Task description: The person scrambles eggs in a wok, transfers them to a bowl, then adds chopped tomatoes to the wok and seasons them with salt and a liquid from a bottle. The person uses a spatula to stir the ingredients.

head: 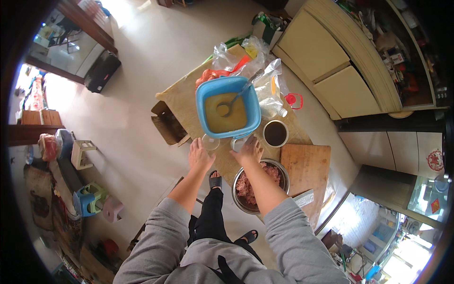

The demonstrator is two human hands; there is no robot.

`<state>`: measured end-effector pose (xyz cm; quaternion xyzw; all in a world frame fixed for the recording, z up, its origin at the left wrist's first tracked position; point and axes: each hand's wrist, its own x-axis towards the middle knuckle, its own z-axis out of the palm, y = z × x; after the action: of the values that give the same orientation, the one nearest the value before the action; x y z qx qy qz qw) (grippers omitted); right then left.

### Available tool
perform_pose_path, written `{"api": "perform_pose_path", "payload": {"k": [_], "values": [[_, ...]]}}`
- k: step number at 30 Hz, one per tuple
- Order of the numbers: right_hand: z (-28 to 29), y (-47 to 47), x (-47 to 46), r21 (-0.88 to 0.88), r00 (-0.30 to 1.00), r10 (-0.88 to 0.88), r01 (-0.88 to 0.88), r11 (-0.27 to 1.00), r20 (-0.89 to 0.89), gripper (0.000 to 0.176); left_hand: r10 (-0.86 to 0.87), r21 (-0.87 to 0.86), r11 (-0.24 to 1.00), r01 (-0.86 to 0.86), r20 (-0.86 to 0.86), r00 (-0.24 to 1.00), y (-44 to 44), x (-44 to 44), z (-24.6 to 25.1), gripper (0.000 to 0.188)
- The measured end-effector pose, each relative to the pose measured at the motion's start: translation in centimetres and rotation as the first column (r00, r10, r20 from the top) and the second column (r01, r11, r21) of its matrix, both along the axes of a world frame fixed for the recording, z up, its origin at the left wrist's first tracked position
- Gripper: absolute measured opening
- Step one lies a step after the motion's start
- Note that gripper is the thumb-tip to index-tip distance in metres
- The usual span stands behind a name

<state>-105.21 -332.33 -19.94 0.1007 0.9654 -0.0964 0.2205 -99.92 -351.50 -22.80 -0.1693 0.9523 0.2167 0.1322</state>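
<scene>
My left hand is at the near edge of the table, its fingertips beside a clear round container. Whether it grips the container I cannot tell. My right hand has thumb and fingers around a clear plastic cup. Just beyond both hands stands a blue plastic bucket of yellowish liquid, with a ladle resting in it. Under my right forearm, a steel bowl contains raw minced meat, partly hidden by the arm. A bowl of dark liquid sits right of the bucket.
On the right lie a wooden cutting board and a cleaver blade. A clear pouch with a white cap, a red net bag and plastic bags crowd the far side. An open cardboard box is left of the table.
</scene>
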Motion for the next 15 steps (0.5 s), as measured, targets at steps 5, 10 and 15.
{"api": "perform_pose_path", "payload": {"k": [5,10,15], "values": [[-1.4,-0.9,-1.5,0.006,0.992,-0.045,0.045,0.999,0.118,0.101,-0.1,-0.058,0.993,0.1,0.005,0.995,0.1,-3.2,-4.2,0.088],[1.1,-1.1,-0.8,-0.079,0.999,-0.014,0.017,0.997,0.049,0.091,-0.109,-0.093,0.991,0.101,-0.081,0.991,0.3,-3.2,-7.0,0.071],[5.7,-0.8,3.6,-0.292,0.988,0.001,-0.046,0.955,-0.152,0.094,-0.142,-0.02,0.99,0.141,-0.135,0.981,0.8,-2.4,-8.0,0.066]]}}
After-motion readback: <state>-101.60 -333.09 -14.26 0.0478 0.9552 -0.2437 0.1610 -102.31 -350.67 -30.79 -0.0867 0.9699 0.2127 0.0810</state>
